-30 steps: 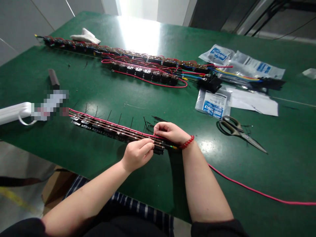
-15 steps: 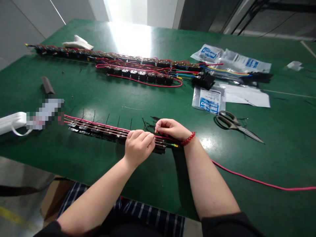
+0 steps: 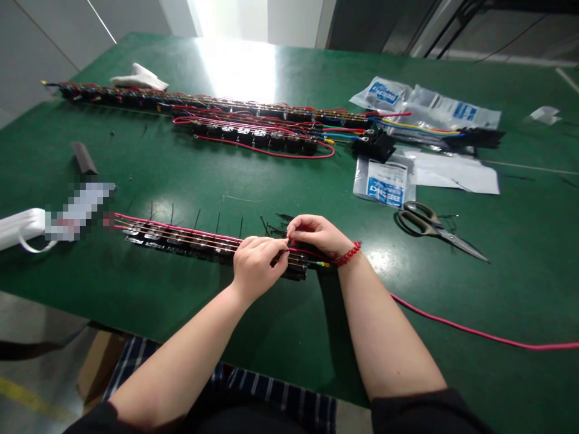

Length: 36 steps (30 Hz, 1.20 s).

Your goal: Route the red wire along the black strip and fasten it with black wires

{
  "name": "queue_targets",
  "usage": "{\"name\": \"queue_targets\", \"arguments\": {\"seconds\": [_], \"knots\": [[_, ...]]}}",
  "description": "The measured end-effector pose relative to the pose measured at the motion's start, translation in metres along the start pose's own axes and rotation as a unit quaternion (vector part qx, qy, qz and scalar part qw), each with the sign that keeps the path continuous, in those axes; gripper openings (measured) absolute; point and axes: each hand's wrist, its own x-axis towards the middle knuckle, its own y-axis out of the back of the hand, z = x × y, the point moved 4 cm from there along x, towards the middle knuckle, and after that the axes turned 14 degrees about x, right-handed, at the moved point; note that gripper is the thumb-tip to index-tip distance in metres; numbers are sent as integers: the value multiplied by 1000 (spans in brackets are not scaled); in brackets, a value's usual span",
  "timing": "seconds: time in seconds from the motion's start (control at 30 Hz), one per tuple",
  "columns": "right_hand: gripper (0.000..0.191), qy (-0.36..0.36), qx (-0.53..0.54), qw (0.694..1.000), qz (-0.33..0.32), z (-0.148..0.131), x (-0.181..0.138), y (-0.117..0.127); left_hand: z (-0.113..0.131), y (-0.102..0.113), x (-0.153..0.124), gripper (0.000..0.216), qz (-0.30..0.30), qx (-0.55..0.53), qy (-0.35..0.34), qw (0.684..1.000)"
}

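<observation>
A long black strip assembly point(image 3: 199, 239) with red wires and copper-coloured rods along its top lies across the near part of the table. Thin black cable ties point(image 3: 219, 223) stick up from its far edge at intervals. My left hand point(image 3: 260, 264) rests over the strip's right part, thumb and forefinger closed in a pinch. Just beyond it my right hand point(image 3: 319, 234), above the red wire, also pinches, its fingertips meeting the left ones. Whatever is between the fingertips is too small to make out. A green-and-yellow wire end point(image 3: 322, 264) pokes out near my right wrist.
Scissors point(image 3: 441, 232) lie to the right, near loose black ties. A longer wired strip point(image 3: 217, 103) and a shorter one point(image 3: 257, 140) lie at the back. Plastic bags point(image 3: 384, 184) and white paper point(image 3: 456, 172) are at the back right. A red cable point(image 3: 461, 325) runs off right.
My left thumb and forefinger have lifted from the strip and come together with the right fingertips. The right hand has shifted slightly; the strip stays in about the same place.
</observation>
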Motion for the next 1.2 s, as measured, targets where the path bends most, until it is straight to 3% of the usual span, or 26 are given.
{"name": "queue_targets", "arguments": {"seconds": [0.3, 0.53, 0.67, 1.1, 1.2], "knots": [[17, 67, -79, 994, -38, -9, 2, -3, -1, 4, 4, 6, -43, -18, 3, 999], [24, -15, 4, 999, -52, 2, 1, -1, -2, 2, 3, 7, -21, -10, 19, 1000], [22, -28, -3, 998, -51, 4, 0, 2, -3, 1, 1, 8, -5, -8, 24, 1000], [15, 40, -135, 986, -91, -2, 1, -2, -3, 0, 0, 9, 18, 10, 18, 1000], [18, 35, -106, 990, -84, -2, 1, -3, -2, 0, -1, 9, 7, 8, 17, 1000]]}}
